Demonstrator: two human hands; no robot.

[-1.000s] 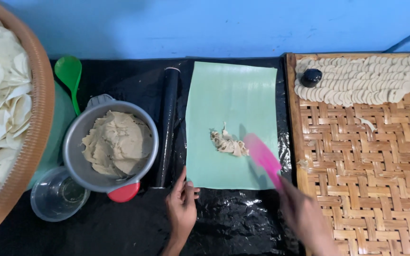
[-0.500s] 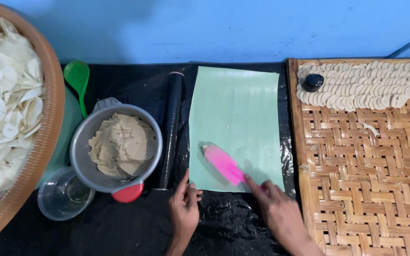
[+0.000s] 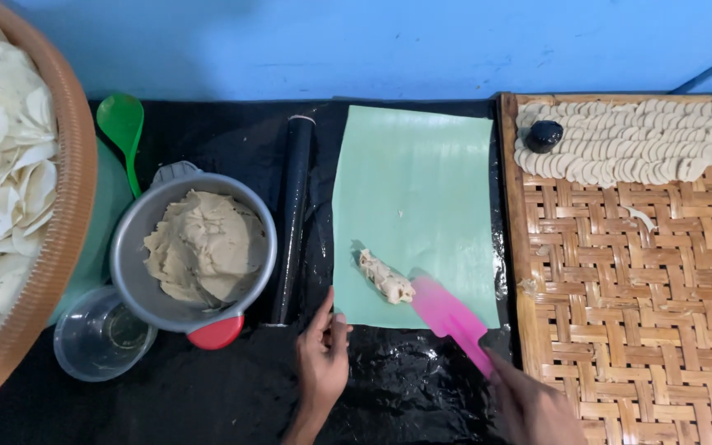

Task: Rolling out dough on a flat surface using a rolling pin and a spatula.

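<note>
Holding the pink scraper [image 3: 448, 317] in your right hand [image 3: 537, 408], you have its blade just beside the small lump of dough [image 3: 386, 278], which lies near the lower left part of the pale green sheet [image 3: 418, 198]. Your grip on the scraper handle is clenched. Your left hand [image 3: 323, 358] is released, its fingertips [image 3: 333, 317] resting flat at the lower edge of the sheet.

I think the sheet can slide or wrinkle on the black plastic of the bench [image 3: 208, 404] if you push the scraper hard while the left hand presses only one corner. The dough looks sticky, so it can smear on the blade. The black rolling pin [image 3: 292, 218] lies just beside the sheet and touches the metal bowl of dough [image 3: 194, 251]; a knock from your left hand can roll it.

No package, label or sign shows. Only a woven tray [image 3: 636, 330] with rows of pale discs [image 3: 620, 148] stands at the right.
</note>
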